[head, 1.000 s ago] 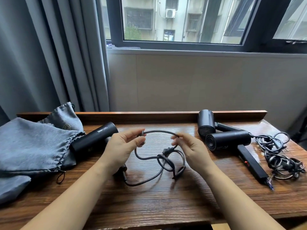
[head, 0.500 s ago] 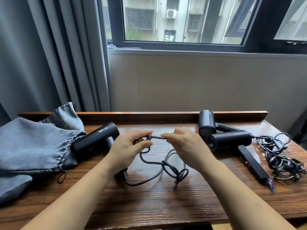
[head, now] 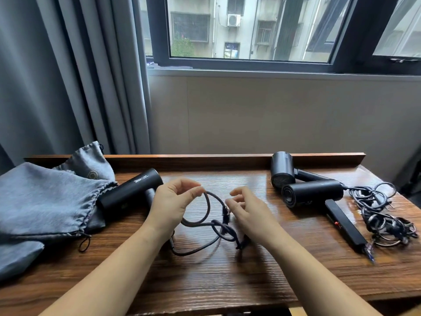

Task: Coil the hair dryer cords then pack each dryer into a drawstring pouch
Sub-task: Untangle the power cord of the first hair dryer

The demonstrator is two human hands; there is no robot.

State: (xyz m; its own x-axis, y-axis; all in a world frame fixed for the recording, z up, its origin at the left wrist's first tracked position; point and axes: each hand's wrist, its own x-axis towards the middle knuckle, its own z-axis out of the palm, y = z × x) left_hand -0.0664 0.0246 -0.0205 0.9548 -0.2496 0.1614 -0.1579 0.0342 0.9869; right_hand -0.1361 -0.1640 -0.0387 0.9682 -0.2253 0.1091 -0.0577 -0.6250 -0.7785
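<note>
The cord (head: 206, 221) of the nearest hair dryer (head: 131, 193) hung in a loop between my hands, over the middle of the wooden table (head: 250, 277). My left hand (head: 170, 202) pinched the top of that loop between thumb and forefinger, the other fingers curled loosely above it. My right hand (head: 247, 212) was at the loop's other side, fingers half bent and spread; it was blurred, and I could not tell whether they actually held the cord or only touched it near the plug. Below my hands the rest of the cord lay in a loose tangle on the wood and ran back under my left wrist toward the dryer's handle.

That dryer lay on its side just left of my left hand, its barrel's end against the mouth of a grey drawstring pouch (head: 43, 201). A second pouch (head: 91, 165) sat behind it. On the right two more black dryers (head: 312, 193) lay together, their cords (head: 385, 215) heaped beside them.
</note>
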